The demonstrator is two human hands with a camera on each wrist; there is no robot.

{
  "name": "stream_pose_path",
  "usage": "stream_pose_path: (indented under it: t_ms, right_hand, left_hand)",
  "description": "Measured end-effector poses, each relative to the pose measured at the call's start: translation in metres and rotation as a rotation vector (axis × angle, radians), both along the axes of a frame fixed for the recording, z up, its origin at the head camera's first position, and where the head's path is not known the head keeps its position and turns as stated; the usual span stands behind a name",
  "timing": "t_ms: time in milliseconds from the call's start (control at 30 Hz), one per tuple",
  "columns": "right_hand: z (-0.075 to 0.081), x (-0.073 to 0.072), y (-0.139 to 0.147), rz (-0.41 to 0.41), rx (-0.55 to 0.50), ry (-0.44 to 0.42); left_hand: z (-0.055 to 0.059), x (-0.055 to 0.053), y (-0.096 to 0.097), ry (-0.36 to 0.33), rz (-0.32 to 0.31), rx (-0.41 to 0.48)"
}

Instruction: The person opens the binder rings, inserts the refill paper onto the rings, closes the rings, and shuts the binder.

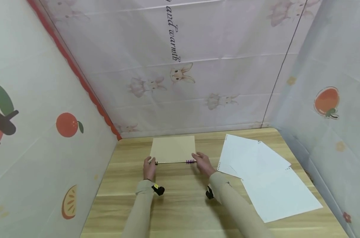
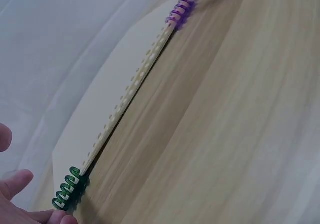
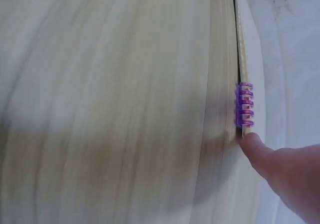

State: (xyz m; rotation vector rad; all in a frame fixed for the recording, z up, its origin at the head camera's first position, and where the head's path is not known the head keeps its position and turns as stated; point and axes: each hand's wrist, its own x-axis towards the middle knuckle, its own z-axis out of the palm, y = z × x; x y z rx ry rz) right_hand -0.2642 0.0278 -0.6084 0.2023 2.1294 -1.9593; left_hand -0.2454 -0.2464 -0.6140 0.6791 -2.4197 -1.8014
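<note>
A cream notebook (image 1: 174,148) lies near the table's back edge, its row of punched holes facing me. A short green binding coil (image 2: 69,190) sits at the left end of that edge, and a purple coil (image 3: 245,105) at the right end. My left hand (image 1: 149,169) holds the left corner, fingertips right at the green coil. At the opposite corner my right hand (image 1: 204,163) grips the notebook just beyond the purple coil, thumb at the edge. A thin dark shadow runs under the holed edge in the left wrist view.
Several loose white punched sheets (image 1: 278,191) overlap on the right side of the wooden table (image 1: 180,211). Printed cloth walls (image 1: 198,82) enclose the table at the back, left and right. Small black wrist cameras (image 1: 159,189) are strapped at both cuffs.
</note>
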Motion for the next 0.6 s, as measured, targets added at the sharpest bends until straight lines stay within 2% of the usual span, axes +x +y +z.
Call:
stream_pose_path:
  t_ms: [100,233,367,600]
  right_hand:
    - [0.0,0.008,0.009,0.024,-0.027,-0.037]
    - [0.003,0.025,0.024,0.073,-0.126,-0.084]
    - [0.005,0.044,0.039,0.122,-0.193,-0.115]
    - [0.007,0.078,0.052,0.117,-0.292,-0.13]
  left_hand:
    - [-0.003,0.004,0.003,-0.007,0.005,0.014]
    - [-0.006,0.008,0.008,-0.021,0.001,0.012]
    - [-0.004,0.014,0.014,-0.013,-0.012,0.013]
    - [0.001,0.026,0.022,0.006,-0.031,0.007]
